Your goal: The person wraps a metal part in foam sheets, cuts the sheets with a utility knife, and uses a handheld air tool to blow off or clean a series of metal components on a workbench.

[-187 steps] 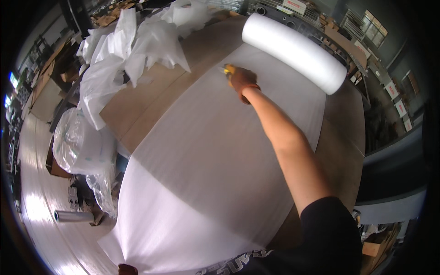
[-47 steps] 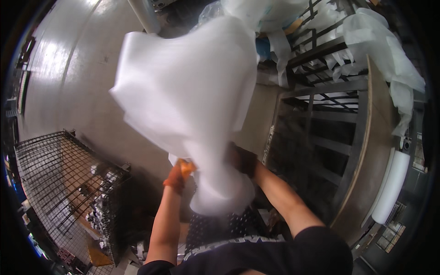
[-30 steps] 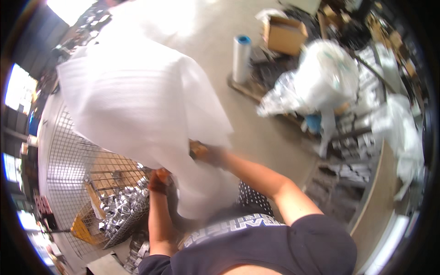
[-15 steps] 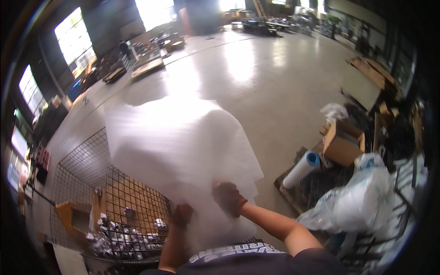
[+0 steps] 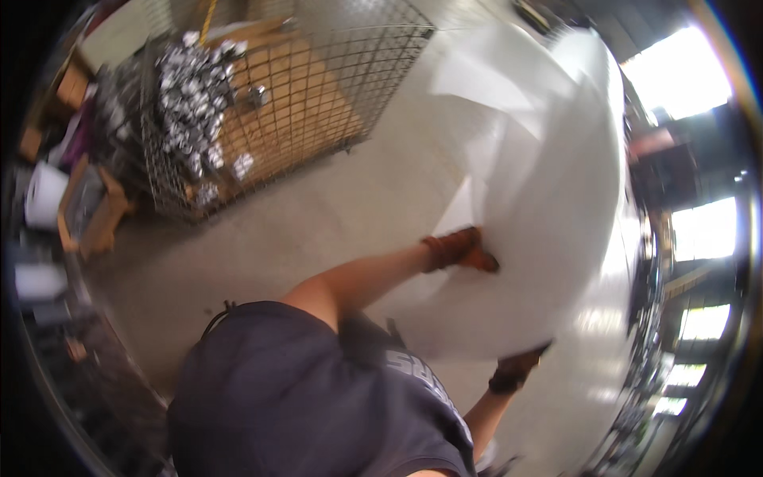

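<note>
1. A grey, smooth floor [image 5: 310,222] is spread beneath everything, and bright glare is thrown across it along the right side.
2. A large hall is shown, tilted and blurred; bright windows [image 5: 679,73] are set in its dark wall at the far right.
3. Over the floor, a big white sheet [image 5: 548,215] is held up in the air, loosely folded and bulging, well apart from the nearest corner of a wire cage [image 5: 401,85].
4. The sheet is gripped near its inner edge by the left hand [image 5: 465,250], gloved in orange-brown, its fingers closed on the material.
5. The right hand [image 5: 518,367], darkly gloved, is placed at the sheet's lower edge; whether its fingers are closed cannot be told.
6. In the cage, a brown board [image 5: 306,99] is laid, and shiny metal parts [image 5: 191,99] are heaped toward the cage's left edge, with a few scattered nearer its middle.
7. By the cage's lower left corner, an opened cardboard box [image 5: 91,211] and a white roll [image 5: 46,195] are seen.
8. Pale block lettering [image 5: 421,374] is printed across the front of a dark shirt [image 5: 294,389], partly lost in folds.
</note>
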Tool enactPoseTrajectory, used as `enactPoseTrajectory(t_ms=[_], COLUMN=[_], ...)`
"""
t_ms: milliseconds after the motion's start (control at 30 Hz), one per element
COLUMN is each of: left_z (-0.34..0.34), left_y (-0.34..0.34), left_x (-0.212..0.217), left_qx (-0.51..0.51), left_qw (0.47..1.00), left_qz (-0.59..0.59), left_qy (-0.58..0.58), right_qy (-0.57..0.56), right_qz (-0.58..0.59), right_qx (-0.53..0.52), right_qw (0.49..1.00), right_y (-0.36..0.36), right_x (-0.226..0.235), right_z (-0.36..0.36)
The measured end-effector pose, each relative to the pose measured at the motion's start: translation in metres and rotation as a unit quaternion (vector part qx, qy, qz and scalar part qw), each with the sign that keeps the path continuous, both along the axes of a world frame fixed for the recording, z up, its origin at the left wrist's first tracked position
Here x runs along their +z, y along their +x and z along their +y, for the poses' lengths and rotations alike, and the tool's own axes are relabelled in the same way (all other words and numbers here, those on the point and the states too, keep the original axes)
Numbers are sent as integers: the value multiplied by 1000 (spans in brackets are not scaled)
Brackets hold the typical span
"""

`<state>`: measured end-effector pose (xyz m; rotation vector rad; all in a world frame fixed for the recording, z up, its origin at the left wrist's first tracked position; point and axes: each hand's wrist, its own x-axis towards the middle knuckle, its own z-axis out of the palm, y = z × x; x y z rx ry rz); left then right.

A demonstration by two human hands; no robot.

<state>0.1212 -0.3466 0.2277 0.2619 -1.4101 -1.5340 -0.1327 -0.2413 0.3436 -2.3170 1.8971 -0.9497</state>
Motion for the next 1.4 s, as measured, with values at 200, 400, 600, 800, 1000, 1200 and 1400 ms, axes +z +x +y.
enactPoseTrajectory(t_ms=[200,400,600,800,1000,1200,1400], left_z=[-96,-249,-430,-592,-808,-1030,-1231], left_y=[-118,-193,-296,-331,-397,-490,-601], left_x=[93,106,122,129,129,101,77], left_qx=[82,93,140,255,203,22,-18], left_qw=[988,977,965,928,939,909,875], left_qz=[-76,-154,-188,-232,-253,-415,-454], left_qy=[103,111,122,142,116,19,-169], right_qy=[94,127,173,142,1,73,23], right_qz=[-297,-367,-399,-104,-129,-447,-277], right_qx=[3,27,45,144,159,200,142], right_qw=[950,921,899,974,979,869,950], right_y=[-138,-229,-326,-373,-432,-515,-603], right_x=[7,-35,-23,-22,-42,-11,13], right_z=[-138,-316,-506,-701,-901,-1057,-1204])
